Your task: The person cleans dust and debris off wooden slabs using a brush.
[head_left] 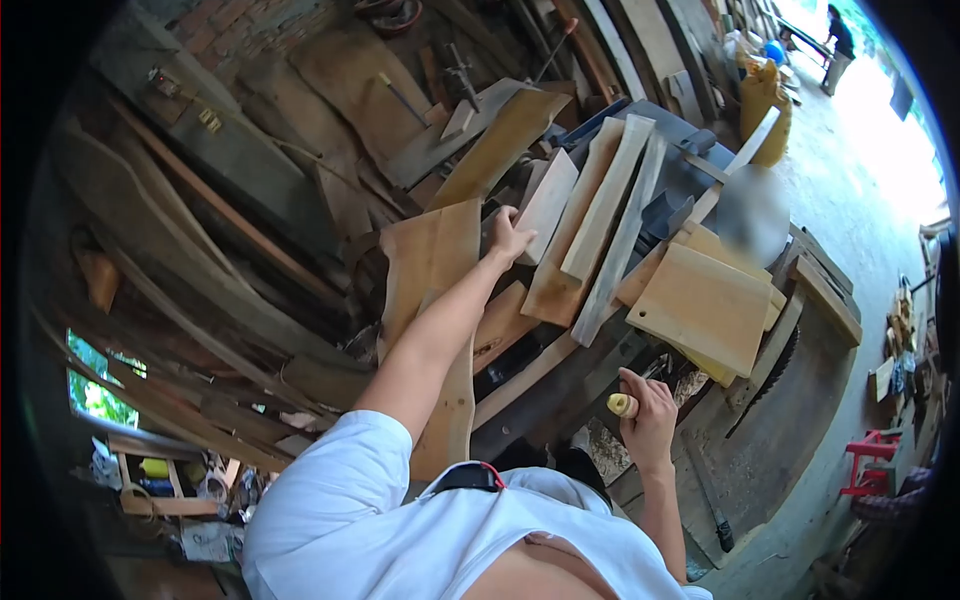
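Note:
My left hand (510, 240) reaches forward, its fingers closed at the left side of a pale, thick wooden board (552, 200). Some of the grip is hidden from above. Close to my body, my right hand (652, 420) is wrapped round a short, rounded, yellowish wooden handle (622, 405); whatever lies beyond its end is out of sight. Right of the pale board lie long wooden planks (610, 205), slanting away from me. A wide tan board (435, 250) is under my left forearm.
Square boards (705, 308) are stacked at the right, near a saw blade (768, 380). A brush-like tool (712, 500) lies lower down. Long planks (190, 220) lean along the left. A red stool (872, 460) stands at the right, and a person (838, 50) is far off.

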Tool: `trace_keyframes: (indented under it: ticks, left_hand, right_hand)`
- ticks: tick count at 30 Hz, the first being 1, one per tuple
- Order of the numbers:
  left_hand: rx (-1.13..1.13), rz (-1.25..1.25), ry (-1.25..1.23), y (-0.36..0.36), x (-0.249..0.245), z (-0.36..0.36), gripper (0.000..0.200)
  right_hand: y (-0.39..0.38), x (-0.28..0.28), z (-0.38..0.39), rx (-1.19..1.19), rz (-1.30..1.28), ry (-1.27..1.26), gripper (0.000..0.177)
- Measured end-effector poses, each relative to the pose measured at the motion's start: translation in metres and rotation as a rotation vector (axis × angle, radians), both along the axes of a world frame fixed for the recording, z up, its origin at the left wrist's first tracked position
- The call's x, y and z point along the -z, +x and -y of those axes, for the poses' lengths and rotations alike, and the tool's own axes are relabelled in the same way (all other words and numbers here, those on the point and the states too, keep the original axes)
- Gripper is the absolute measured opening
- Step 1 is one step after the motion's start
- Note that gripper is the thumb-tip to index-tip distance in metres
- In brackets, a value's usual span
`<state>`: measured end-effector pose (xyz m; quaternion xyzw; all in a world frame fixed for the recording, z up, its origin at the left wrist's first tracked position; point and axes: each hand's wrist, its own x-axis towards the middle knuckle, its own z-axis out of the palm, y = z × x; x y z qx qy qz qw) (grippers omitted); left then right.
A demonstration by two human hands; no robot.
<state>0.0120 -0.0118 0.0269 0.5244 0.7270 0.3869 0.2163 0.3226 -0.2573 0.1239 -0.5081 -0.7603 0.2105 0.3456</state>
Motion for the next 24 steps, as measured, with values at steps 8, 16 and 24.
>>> trace_keyframes:
  ticks: [8,16,24]
  left_hand:
    - [-0.202,1.102,-0.178,-0.075,-0.083,0.151,0.050]
    - [-0.505,1.090,-0.068,-0.081,-0.117,0.350,0.044]
    - [-0.484,1.093,0.135,-0.051,-0.088,0.365,0.037]
  right_hand:
    - [-0.002,-0.005,-0.006,0.074,-0.169,0.097,0.028]
    - [-0.045,0.004,-0.049,-0.214,-0.565,-0.108,0.040]
    - [-0.125,0.012,-0.072,-0.348,-0.539,-0.041,0.033]
